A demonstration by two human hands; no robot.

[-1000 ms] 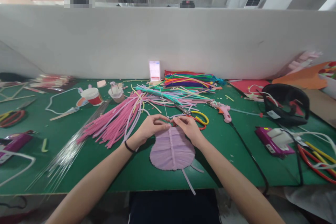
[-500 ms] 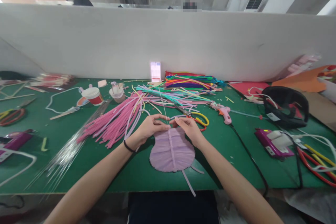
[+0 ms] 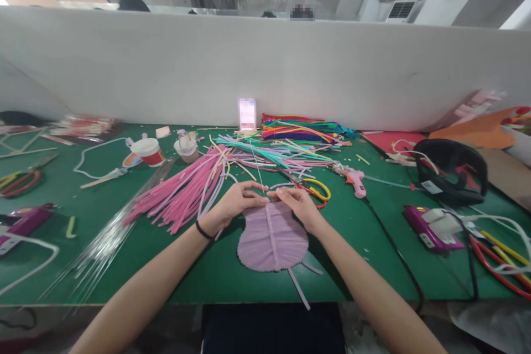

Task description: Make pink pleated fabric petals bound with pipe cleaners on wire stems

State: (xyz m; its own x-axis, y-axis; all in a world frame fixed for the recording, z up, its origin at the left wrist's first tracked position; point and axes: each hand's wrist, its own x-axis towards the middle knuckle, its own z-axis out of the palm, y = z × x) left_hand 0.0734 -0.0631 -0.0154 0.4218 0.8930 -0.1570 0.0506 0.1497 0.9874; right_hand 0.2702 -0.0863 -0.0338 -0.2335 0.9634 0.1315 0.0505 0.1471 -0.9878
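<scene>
A flat, rounded lilac piece of pipe cleaners (image 3: 272, 238) with a raised centre rib hangs over the front part of the table. My left hand (image 3: 243, 201) pinches its upper edge from the left. From the right, the fingers of my right hand (image 3: 296, 203) close on the same upper edge, fingertips nearly meeting the left ones. A thin pale wire (image 3: 258, 166) rises from between the fingertips. Loose lilac stems (image 3: 299, 289) stick out below the piece. The exact pinch points are hidden by the fingers.
Pink pipe cleaners (image 3: 182, 193) and wires (image 3: 103, 240) lie to the left, near a paper cup (image 3: 148, 152). Behind my hands are scissors (image 3: 317, 191) and a coloured bundle (image 3: 301, 128). A pink glue gun (image 3: 354, 181), its black cord and a purple power strip (image 3: 431, 227) are right.
Both hands keep their grip on the lilac piece and hardly move. The right fingers shift very slightly at the upper edge; the camera view tilts a little.
</scene>
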